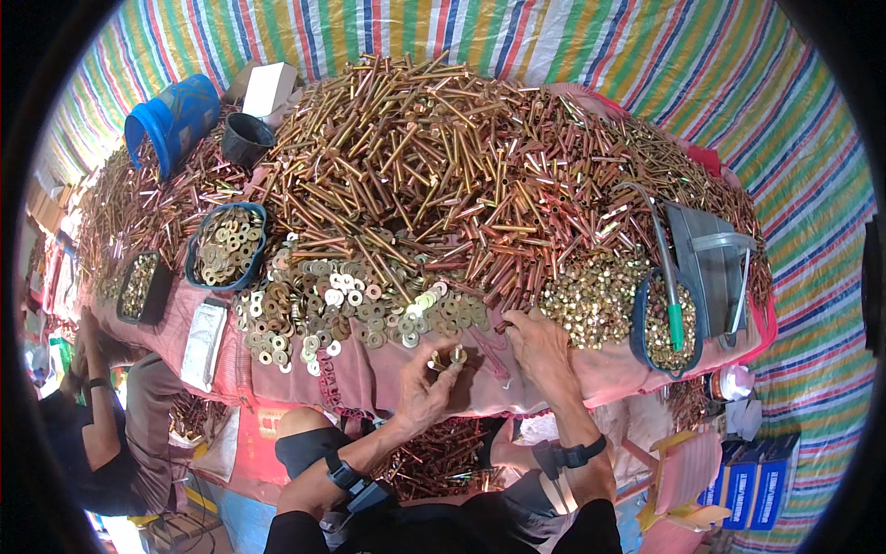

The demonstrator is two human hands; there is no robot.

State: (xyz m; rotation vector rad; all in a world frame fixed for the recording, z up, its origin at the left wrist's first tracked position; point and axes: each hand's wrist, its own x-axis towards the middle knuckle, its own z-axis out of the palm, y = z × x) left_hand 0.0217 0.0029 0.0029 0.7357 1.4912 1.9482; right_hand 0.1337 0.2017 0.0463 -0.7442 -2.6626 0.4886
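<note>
My left hand [426,392] is closed around a few brass-coloured bolts [457,353], their ends sticking up past the fingers near the cloth's front edge. To its right, my right hand [543,355] has its thumb and fingertips pinched together, at the front of a heap of reddish metal sleeves [526,258]. A small dark reddish piece shows at those fingertips; its kind is unclear. Loose flat washers [369,309] lie spread to the left of my hands. Just right of my right hand is a pile of small brass-coloured nuts [591,295].
A big mound of long bolts [388,138] fills the back. Around it stand a washer-filled basin [192,263], a blue bucket [175,125], a black cup [247,138] and a nut-filled basin [640,323] with a green-handled tool [676,323]. Another person [101,434] sits at the left.
</note>
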